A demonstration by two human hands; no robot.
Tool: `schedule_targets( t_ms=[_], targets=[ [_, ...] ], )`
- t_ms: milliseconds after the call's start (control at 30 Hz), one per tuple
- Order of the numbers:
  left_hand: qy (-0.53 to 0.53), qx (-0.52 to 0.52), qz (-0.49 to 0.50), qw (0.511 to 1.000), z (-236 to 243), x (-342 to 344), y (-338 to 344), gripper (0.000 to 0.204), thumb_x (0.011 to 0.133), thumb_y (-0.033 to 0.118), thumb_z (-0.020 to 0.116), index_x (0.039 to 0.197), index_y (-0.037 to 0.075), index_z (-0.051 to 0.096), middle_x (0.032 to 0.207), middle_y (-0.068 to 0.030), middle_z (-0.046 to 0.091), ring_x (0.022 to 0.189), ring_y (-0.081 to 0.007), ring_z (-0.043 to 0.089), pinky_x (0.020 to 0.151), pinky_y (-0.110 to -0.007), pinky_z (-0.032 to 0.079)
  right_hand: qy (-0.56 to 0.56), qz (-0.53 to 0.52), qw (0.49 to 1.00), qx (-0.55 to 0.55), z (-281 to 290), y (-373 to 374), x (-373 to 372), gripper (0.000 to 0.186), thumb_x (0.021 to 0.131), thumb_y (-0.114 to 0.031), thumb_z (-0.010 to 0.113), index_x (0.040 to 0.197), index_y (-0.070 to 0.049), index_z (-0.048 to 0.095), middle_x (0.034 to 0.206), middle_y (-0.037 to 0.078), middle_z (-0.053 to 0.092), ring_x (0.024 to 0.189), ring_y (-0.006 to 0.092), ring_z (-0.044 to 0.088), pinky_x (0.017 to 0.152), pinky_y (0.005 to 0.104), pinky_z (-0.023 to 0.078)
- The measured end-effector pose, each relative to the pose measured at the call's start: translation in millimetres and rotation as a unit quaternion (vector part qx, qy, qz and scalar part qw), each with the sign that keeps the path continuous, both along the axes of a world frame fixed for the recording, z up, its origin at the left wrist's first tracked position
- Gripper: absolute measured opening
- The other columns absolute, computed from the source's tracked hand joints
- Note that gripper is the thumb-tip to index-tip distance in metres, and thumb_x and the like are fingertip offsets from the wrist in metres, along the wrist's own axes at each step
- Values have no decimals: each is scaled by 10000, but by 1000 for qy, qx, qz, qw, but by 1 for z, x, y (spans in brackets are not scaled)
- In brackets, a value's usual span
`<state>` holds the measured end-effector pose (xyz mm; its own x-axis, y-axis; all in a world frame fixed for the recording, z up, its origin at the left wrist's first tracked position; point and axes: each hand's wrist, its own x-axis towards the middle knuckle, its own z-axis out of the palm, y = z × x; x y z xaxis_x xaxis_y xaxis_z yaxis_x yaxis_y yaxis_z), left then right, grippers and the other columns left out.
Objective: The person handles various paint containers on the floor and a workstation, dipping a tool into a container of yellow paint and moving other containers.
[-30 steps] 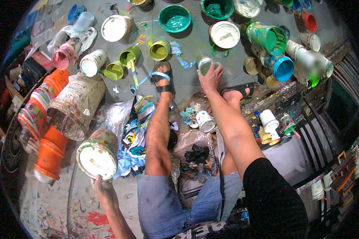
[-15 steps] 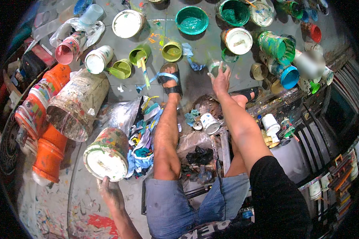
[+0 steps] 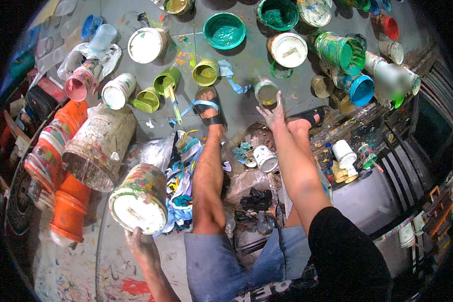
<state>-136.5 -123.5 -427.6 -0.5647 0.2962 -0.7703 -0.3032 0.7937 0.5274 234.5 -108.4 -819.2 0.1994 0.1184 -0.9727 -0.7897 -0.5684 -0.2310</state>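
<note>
The right fingers (image 3: 280,102) have spread beside a cloudy grey, olive-brown cup (image 3: 266,92).

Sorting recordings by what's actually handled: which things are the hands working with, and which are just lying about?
In use:
- paint-stained bucket, left hand at its rim
- small cup, open right hand beside it

Lying about:
- green basin
- rag pile
- black plastic

Two hands (image 3: 274,120) and two black sandals (image 3: 316,119) are pictured with two teal-green basins (image 3: 224,31). Three olive pots (image 3: 206,73) sit near the left sandal (image 3: 215,120), one bucket (image 3: 148,187) at the left hand (image 3: 142,245).
</note>
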Motion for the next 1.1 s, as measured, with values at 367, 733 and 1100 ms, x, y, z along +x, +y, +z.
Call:
schedule_targets(
  t_ms=[367, 733, 1100],
  targets=[
    [37, -21, -54, 998, -11, 11, 17, 718, 764, 199, 610, 1352, -29, 268, 1315, -183, 388, 1217, -292, 411, 1025, -439, 332, 264, 106, 958, -29, -54, 38, 56, 847, 732, -666, 565, 1365, -145, 352, 1355, 133, 409, 1223, 379, 390, 1009, 624, 242],
    [47, -23, -51, 997, -20, 50, 23, 666, 778, 151, 601, 1338, -37, 292, 1283, -185, 421, 1191, -278, 439, 1004, -418, 356, 292, 276, 896, -190, -93, 62, 72, 477, 758, -511, 657, 1103, -183, 622, 1075, 30, 641, 1002, 190, 594, 881, 457, 462],
    [98, -15, -253, 962, 9, 106, 46, 173, 824, 79, 612, 972, 28, 538, 949, -27, 544, 879, -122, 484, 783, -262, 399, 270, 196, 942, -40, 61, 40, 101, 475, 770, -443, 670, 1127, -138, 603, 1087, 50, 633, 950, 206, 617, 852, 419, 480]
  ],
)
